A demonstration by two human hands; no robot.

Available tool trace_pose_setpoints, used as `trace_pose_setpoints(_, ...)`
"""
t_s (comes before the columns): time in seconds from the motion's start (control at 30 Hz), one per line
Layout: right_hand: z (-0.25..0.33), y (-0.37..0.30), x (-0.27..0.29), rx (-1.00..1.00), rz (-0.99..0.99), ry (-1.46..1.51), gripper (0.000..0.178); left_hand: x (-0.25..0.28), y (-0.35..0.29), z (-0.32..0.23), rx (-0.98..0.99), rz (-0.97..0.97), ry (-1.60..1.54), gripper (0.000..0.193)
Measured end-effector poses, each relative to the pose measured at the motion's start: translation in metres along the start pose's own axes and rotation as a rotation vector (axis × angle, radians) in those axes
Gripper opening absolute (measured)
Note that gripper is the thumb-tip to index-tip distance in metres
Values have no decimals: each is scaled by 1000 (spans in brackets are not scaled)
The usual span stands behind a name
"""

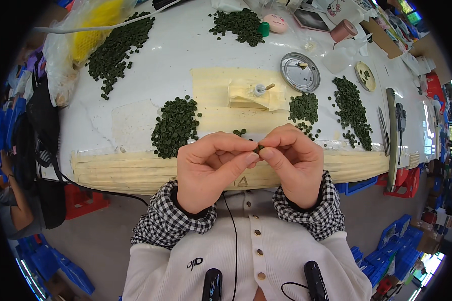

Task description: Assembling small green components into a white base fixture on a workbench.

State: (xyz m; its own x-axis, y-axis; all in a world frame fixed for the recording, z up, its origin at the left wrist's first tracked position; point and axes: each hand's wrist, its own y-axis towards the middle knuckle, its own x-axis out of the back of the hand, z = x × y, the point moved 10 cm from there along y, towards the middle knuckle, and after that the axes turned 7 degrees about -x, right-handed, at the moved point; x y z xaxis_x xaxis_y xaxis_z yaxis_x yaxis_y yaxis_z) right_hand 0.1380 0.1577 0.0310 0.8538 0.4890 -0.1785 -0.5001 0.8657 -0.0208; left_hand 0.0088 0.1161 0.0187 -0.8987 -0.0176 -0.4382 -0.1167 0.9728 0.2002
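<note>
Above the table's taped front edge, my left hand [211,168] and my right hand [296,163] meet fingertip to fingertip. Both pinch a small dark green piece [257,149], mostly hidden by the fingers. It resembles the little round green parts heaped about the table. One heap of green parts [175,126] lies just beyond my left hand, and a smaller heap [304,108] beyond my right. A few loose green parts [240,132] lie right behind my fingertips. Farther back stands a tape-covered block [248,95] with a small pot [260,90] holding a stick.
More green heaps lie at the far left [116,50], far middle [238,26] and right [353,111]. A round metal tin [300,72] and a shallow dish [365,76] sit at the back right. Tweezers [383,129] lie near the right edge. Another person's arm [19,198] shows at left.
</note>
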Motion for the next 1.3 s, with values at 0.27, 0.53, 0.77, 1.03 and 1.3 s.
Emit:
trace_pose_setpoints(0.27,6,-2,-3,58,-4,-47,15,0,0,0,8,-2,-23,18)
trace_pose_setpoints(0.53,28,-11,-2,320,-126,-386,19,2,-1,11,134,-25,-96,16)
trace_pose_setpoints(0.77,22,-10,-6,247,-31,-308,25,3,-2,23,288,-18,-315,15)
trace_pose_setpoints(1.03,23,-9,-10,249,8,-320,27,3,-4,28,378,-22,-416,14)
trace_pose_setpoints(1.3,10,-5,-8,137,69,-84,27,4,-2,21,335,3,-310,13)
